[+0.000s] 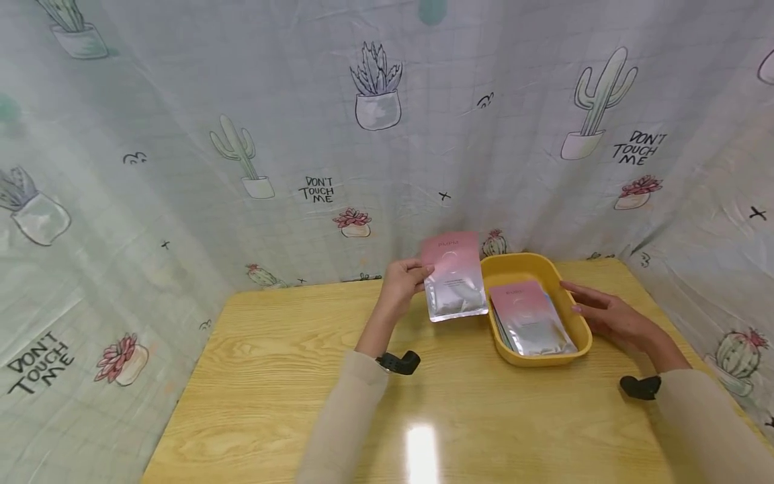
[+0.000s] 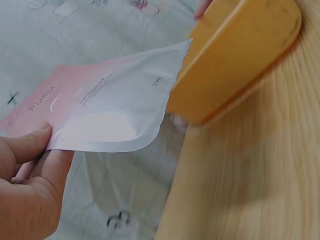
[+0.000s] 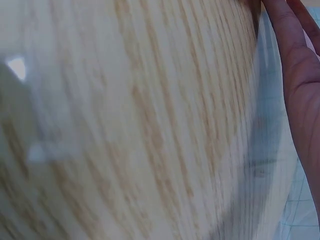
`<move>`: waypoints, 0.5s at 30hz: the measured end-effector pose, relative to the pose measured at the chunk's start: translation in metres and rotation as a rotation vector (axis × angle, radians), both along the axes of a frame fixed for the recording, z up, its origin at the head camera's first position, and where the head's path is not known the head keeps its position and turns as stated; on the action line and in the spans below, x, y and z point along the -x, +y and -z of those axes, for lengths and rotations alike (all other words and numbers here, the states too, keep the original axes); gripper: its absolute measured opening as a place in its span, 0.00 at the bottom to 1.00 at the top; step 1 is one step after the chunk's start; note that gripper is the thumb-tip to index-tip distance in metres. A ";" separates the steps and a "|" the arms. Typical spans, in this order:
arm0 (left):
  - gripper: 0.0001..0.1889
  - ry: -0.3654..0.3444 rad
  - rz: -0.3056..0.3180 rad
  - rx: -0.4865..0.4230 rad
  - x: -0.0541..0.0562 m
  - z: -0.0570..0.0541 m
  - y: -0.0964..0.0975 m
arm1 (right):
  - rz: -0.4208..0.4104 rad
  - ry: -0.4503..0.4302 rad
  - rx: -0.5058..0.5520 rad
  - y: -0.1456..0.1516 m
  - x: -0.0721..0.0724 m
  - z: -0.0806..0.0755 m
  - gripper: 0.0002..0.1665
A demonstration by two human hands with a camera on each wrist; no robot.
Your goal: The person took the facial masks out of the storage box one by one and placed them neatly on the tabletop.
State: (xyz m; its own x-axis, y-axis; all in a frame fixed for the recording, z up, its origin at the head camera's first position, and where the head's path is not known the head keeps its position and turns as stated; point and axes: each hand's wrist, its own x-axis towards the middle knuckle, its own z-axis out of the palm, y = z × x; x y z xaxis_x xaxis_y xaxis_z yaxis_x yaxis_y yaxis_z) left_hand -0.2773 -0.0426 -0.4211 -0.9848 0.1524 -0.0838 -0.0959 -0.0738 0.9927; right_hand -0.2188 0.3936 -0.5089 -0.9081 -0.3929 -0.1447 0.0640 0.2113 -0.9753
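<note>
My left hand [image 1: 402, 282] pinches a pink and silver face mask sachet [image 1: 455, 275] by its side edge, thumb on the printed front. In the left wrist view the sachet [image 2: 107, 100] shows "PMPM" and "23ml", and its silver end overlaps the yellow basket. The yellow plastic basket [image 1: 510, 359] stands on the table, with similar sachets [image 1: 532, 317] stacked inside. Beside the basket's right wall is my right hand [image 1: 613, 319], its fingertips right at the rim and the fingers loosely extended. Only part of the right hand [image 3: 302, 75] shows in the right wrist view.
The wooden table [image 1: 284, 376] stretches left and toward me from the basket. A hanging cloth [image 1: 290, 87] printed with potted cacti and "DON'T TOUCH ME" closes off the back and both sides, close behind the basket.
</note>
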 end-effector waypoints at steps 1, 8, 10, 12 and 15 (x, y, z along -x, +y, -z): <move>0.10 0.001 -0.006 0.006 0.000 0.000 -0.004 | 0.002 -0.004 0.010 0.001 -0.002 0.001 0.35; 0.09 0.009 -0.054 0.040 0.003 -0.004 -0.035 | -0.004 -0.001 0.075 0.000 -0.003 0.002 0.35; 0.09 0.006 -0.061 0.056 0.002 -0.003 -0.043 | 0.001 -0.004 0.077 0.000 -0.003 0.002 0.35; 0.09 -0.001 -0.070 0.065 0.001 0.001 -0.050 | 0.004 -0.007 0.073 0.000 -0.003 0.003 0.35; 0.09 -0.009 -0.087 0.076 0.001 0.007 -0.063 | 0.012 -0.018 0.064 -0.001 -0.004 0.004 0.35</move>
State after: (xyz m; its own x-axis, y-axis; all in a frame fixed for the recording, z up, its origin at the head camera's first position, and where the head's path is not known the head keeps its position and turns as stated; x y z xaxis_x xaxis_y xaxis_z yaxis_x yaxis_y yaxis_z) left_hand -0.2783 -0.1056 -0.4283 -0.9931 0.0589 -0.1010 -0.1016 -0.0068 0.9948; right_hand -0.2143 0.3930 -0.5132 -0.9102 -0.3910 -0.1364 0.0843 0.1475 -0.9855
